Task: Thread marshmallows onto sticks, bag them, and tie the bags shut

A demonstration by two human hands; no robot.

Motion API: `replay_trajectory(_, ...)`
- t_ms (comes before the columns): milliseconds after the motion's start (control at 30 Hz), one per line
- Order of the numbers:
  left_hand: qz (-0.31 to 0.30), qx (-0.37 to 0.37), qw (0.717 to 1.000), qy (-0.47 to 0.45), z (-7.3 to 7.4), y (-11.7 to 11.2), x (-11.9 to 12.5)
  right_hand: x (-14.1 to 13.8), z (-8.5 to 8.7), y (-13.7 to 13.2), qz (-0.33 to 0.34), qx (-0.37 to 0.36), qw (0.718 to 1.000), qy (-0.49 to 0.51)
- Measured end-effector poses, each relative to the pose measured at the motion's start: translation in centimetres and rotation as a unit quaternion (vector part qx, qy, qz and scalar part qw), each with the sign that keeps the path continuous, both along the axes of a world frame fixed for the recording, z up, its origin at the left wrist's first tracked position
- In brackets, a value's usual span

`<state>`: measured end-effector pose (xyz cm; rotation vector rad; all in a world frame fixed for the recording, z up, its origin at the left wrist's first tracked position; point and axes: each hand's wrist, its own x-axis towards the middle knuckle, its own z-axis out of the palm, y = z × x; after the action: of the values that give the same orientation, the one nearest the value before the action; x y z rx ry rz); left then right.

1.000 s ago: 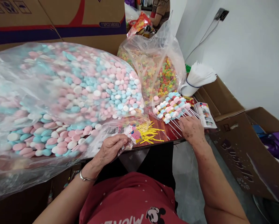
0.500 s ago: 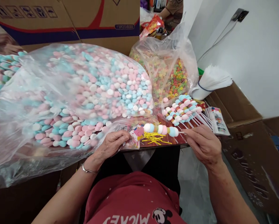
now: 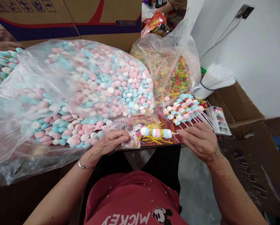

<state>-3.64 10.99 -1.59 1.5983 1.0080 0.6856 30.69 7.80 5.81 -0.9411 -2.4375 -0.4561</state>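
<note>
My right hand (image 3: 200, 142) pinches the stick of a candy skewer (image 3: 156, 132) threaded with white, pink and blue marshmallow pieces, held level over the table edge. Its tip points at a small clear printed wrapper bag (image 3: 130, 134) that my left hand (image 3: 110, 142) grips at the mouth. Yellow twist ties (image 3: 157, 139) lie scattered just beneath the skewer. A pile of finished skewers (image 3: 183, 109) rests behind my right hand.
A huge clear bag of pink, blue and white marshmallows (image 3: 79, 93) fills the left. A bag of coloured ring candy (image 3: 171, 78) stands behind. A bundle of white sticks (image 3: 212, 81), printed wrappers (image 3: 220, 120), cardboard boxes (image 3: 245, 147) and another person (image 3: 174, 6) are around.
My right hand took one skewer from the pile and carried it left toward the wrapper bag in my left hand. The camera view shifted left.
</note>
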Motion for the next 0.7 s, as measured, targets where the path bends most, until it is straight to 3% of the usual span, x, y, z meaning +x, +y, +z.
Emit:
replay_trajectory(167, 0.001, -0.001, 1.0, 0.013, -0.09, 0.42, -0.25, 0.48, 0.71, 0.19, -0.023, 0.015, 1.0, -0.002)
replay_trajectory(333, -0.004, -0.009, 1.0, 0.014, -0.05, 0.54, -0.21, 0.4, 0.38, 0.01, -0.035, 0.004, 0.999, 0.023)
replay_trajectory(567, -0.005, -0.035, 0.999, 0.012, -0.31, 0.57, -0.12, -0.06, -0.08, -0.13, -0.023, 0.032, 0.999, -0.001)
replay_trajectory(700, -0.035, -0.02, 0.999, 0.014, 0.05, 0.78, 0.03, -0.09, 0.06, 0.08, -0.001, 0.028, 1.0, -0.011)
